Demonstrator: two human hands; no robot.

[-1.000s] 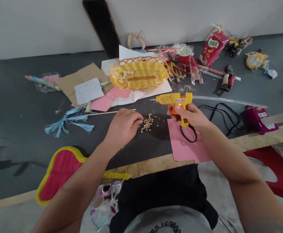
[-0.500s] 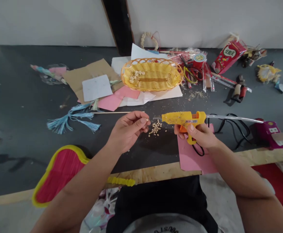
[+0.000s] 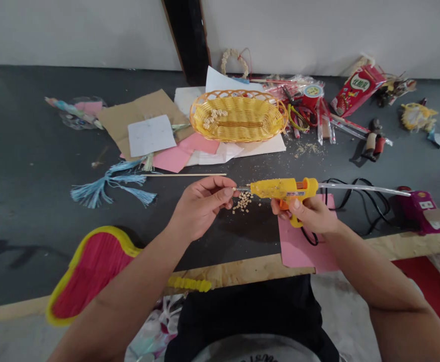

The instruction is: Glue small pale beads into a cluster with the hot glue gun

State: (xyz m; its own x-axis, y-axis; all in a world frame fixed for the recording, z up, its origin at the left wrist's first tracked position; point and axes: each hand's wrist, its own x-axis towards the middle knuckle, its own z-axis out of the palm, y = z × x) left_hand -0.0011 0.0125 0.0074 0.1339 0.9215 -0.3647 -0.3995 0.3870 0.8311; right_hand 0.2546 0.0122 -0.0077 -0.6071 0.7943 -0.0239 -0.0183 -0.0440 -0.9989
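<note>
My right hand point(image 3: 306, 213) is wrapped round the handle of a yellow glue gun point(image 3: 278, 188), its nozzle pointing left. A clear glue stick point(image 3: 363, 188) sticks out of the gun's back end. Just left of the nozzle, my left hand point(image 3: 206, 206) pinches a small pale bead-like piece point(image 3: 235, 189) between thumb and fingertips; the nozzle's thin tip reaches close to it, and whether they touch is unclear. Below and between the hands lies a small pile of pale pieces point(image 3: 244, 202) on the dark table point(image 3: 220, 251).
Behind the hands stands a yellow wicker basket point(image 3: 242, 125) on papers. A thin stick point(image 3: 189, 175) ends in a blue tassel point(image 3: 106, 188). A pink and yellow shape point(image 3: 95, 271) lies at front left; pink paper point(image 3: 302, 246) and a purple socket block point(image 3: 423, 211) are right.
The glue gun's nozzle and the piece in my left fingers have come closer together. My left hand has shifted slightly right, and the gun slightly left and down.
</note>
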